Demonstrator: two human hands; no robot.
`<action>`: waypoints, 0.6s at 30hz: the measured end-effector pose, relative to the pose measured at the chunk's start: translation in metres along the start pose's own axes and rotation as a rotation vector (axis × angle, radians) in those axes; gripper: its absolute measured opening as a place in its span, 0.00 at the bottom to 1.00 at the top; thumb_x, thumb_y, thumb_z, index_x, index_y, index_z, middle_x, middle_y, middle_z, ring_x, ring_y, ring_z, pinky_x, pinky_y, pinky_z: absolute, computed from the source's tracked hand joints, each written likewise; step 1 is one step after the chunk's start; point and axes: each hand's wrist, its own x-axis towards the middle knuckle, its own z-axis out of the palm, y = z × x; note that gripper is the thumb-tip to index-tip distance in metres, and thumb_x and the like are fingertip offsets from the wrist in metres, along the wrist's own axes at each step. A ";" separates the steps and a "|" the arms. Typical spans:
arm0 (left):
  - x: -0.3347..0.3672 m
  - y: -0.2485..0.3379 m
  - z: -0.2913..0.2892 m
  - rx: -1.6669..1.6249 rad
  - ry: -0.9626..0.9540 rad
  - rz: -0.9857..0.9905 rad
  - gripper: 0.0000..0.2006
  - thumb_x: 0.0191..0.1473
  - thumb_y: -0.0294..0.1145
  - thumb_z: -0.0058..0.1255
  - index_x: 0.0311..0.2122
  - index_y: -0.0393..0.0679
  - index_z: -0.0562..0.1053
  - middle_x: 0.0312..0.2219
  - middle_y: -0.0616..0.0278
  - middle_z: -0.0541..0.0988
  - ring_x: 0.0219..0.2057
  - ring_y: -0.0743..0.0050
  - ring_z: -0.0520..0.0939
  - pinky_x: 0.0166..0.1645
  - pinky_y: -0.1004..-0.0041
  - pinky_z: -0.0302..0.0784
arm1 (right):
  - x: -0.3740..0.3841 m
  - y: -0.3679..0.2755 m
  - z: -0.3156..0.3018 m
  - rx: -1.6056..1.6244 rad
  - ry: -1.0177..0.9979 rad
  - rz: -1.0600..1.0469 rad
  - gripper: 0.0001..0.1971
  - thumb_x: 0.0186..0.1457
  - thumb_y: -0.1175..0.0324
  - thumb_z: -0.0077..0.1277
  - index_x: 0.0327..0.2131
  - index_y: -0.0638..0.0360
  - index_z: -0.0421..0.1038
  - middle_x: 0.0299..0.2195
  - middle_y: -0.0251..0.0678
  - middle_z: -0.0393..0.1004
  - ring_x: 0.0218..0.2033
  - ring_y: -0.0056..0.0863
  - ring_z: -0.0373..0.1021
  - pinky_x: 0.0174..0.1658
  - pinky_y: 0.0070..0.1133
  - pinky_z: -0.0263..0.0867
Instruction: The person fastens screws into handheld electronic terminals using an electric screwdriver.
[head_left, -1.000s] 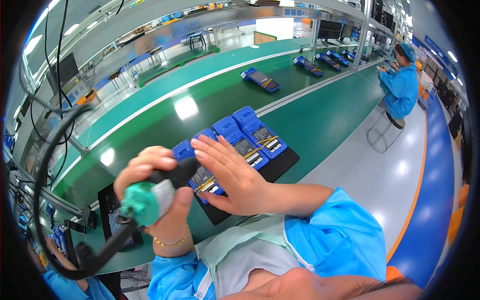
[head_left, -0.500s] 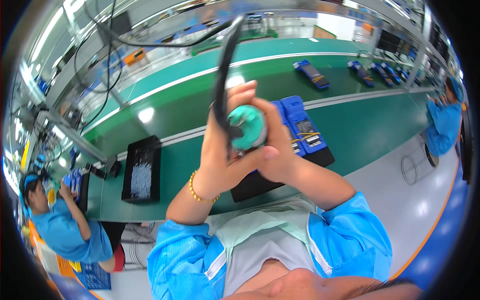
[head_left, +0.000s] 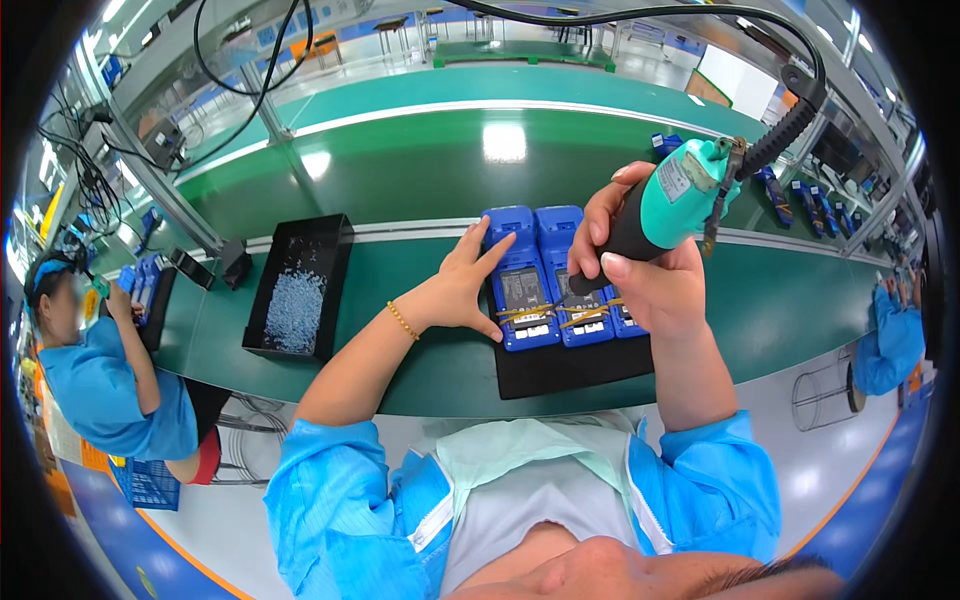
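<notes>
My right hand [head_left: 665, 285] is wrapped round a teal and black electric screwdriver [head_left: 680, 195], held above the mat with its black end toward the blue devices. My left hand [head_left: 455, 288], fingers spread, rests at the left edge of the leftmost blue handheld device [head_left: 524, 290]. Beside it lies a second blue device [head_left: 588, 325], and part of a third shows at the right under my right hand. They sit on a black mat [head_left: 560, 376], with yellowish cables across their lower parts. The screwdriver's tip is hard to make out.
A black bin [head_left: 336, 290] with many small pale blue pieces [head_left: 296, 308] stands left on the green bench [head_left: 420, 385]. A black cable [head_left: 660, 14] hangs from above to the screwdriver. More blue devices [head_left: 818, 208] lie far right. Co-workers sit left [head_left: 120, 380] and right [head_left: 890, 340].
My hands, earlier together round the screwdriver in front of me, have parted. The right one has carried it to the right; the left one has come down to the leftmost device.
</notes>
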 end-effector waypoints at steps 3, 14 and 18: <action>-0.005 0.001 0.002 0.034 0.011 0.033 0.67 0.22 0.53 0.74 0.67 0.53 0.44 0.65 0.37 0.34 0.65 0.34 0.44 0.65 0.52 0.49 | 0.008 0.020 0.007 0.027 0.041 -0.012 0.29 0.49 0.80 0.53 0.53 0.58 0.53 0.33 0.38 0.65 0.30 0.27 0.68 0.35 0.26 0.67; -0.011 -0.023 0.015 -0.161 0.108 -0.003 0.70 0.23 0.55 0.72 0.67 0.43 0.39 0.64 0.35 0.40 0.62 0.33 0.55 0.64 0.55 0.54 | 0.039 0.060 0.002 -0.115 0.194 -0.034 0.21 0.57 0.61 0.53 0.46 0.62 0.57 0.21 0.36 0.64 0.14 0.21 0.61 0.18 0.22 0.61; -0.010 -0.023 0.014 -0.186 0.091 -0.047 0.68 0.25 0.54 0.72 0.66 0.39 0.39 0.65 0.36 0.39 0.63 0.35 0.54 0.65 0.57 0.53 | 0.039 0.073 0.006 -0.162 0.178 -0.009 0.30 0.50 0.57 0.62 0.46 0.65 0.57 0.20 0.38 0.67 0.13 0.23 0.64 0.18 0.22 0.63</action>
